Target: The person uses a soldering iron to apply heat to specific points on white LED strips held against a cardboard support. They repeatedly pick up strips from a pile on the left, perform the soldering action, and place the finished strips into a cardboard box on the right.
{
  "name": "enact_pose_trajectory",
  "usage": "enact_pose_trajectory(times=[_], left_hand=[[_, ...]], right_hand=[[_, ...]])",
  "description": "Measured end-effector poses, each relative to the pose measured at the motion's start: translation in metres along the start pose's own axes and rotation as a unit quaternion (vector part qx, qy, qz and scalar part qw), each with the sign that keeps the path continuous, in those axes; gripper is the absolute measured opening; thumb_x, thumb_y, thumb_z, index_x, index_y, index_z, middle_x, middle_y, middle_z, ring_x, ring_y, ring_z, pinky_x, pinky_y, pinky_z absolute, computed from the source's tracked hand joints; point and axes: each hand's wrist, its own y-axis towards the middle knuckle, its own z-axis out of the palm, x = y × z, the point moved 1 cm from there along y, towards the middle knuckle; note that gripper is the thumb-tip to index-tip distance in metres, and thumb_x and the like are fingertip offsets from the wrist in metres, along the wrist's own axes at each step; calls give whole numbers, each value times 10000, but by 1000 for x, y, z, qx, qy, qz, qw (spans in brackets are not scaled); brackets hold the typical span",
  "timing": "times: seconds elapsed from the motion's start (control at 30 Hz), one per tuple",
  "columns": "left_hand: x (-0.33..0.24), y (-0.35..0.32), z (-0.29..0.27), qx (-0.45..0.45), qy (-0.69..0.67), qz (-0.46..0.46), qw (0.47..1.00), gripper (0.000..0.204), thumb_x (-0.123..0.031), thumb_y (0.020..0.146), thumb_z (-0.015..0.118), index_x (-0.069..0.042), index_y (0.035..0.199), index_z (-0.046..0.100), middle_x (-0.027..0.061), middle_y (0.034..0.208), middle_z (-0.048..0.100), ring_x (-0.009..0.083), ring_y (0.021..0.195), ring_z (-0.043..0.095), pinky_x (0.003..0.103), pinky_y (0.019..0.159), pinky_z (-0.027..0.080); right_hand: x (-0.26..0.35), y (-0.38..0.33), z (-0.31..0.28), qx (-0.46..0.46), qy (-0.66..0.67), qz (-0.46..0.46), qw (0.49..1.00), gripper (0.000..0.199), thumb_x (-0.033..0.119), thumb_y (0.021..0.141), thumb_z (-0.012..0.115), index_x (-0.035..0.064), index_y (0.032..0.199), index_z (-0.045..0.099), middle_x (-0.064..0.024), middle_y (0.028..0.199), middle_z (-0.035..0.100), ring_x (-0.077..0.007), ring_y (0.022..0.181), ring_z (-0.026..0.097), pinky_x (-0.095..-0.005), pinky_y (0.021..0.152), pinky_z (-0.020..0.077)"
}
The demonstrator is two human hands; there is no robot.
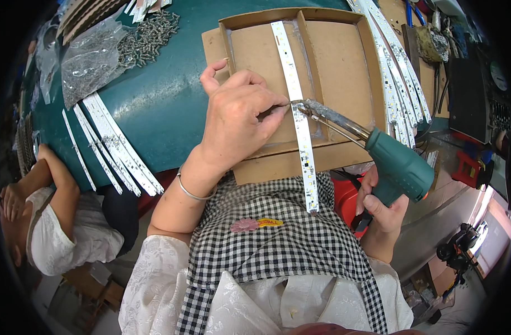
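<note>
A long white LED strip board [305, 153] lies lengthwise across a shallow cardboard tray [345, 70], its near end reaching past the tray's front edge over my checked apron. My left hand [233, 117] is closed in a pinch at the middle of the board; what sits between thumb and fingertip is too small to make out. In my right hand [385, 211] is the handle of a green soldering gun [398, 164]. The gun's metal tip meets the board right beside my left fingertips. Part of my right-hand grip is hidden behind the gun.
More LED boards lie at left on the green table [172, 114] and in a stack [398, 84] right of the tray. Small metal parts [149, 39] are heaped by a plastic bag [91, 70]. Another person's arms [52, 178] rest at far left.
</note>
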Motion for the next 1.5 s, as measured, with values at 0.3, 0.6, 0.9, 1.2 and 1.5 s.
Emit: enact_pose_trajectory(times=[0.3, 0.6, 0.9, 1.2, 1.5], left_hand=[[0, 0, -2, 3, 0, 1, 1000, 126, -97, 695, 844, -140, 798, 786, -35, 674, 662, 126, 796, 636, 494, 1055, 289], [1, 0, 0, 0, -2, 2, 1000, 133, -95, 692, 845, -143, 799, 783, -38, 680, 667, 128, 796, 635, 495, 1053, 291], [0, 1, -1, 5, 1, 3, 1000, 132, -91, 691, 843, -145, 793, 780, -39, 677, 660, 129, 800, 633, 497, 1050, 289], [-8, 1, -17, 2, 44, 22, 999, 204, -75, 686, 836, -151, 864, 769, -36, 737, 688, 160, 818, 632, 503, 1046, 296], [-60, -9, -28, 212, -33, 165, 963, 284, -145, 767, 716, -133, 1049, 746, -5, 1118, 705, 214, 986, 585, 500, 999, 368]], right_hand=[[-1, -6, -12, -43, 44, -24, 998, 729, 25, 792, 781, -89, 1394, 385, -220, 1145, 561, -190, 700, 584, -306, 495, 549], [1, 1, 8, -75, 12, -50, 996, 747, 122, 792, 823, -172, 1329, 394, -215, 1171, 540, -165, 597, 529, -282, 393, 494], [-3, -2, -7, -42, 35, -55, 997, 784, 63, 790, 805, -121, 1404, 354, -235, 1156, 542, -188, 648, 579, -297, 450, 527], [8, 1, -15, -67, 90, -151, 982, 765, 86, 808, 775, -135, 1404, 348, -134, 888, 546, -173, 523, 563, -279, 428, 510], [33, 15, -23, -233, -25, -301, 924, 717, -37, 817, 688, -86, 1443, 341, -89, 879, 499, -158, 670, 582, -255, 501, 518]])
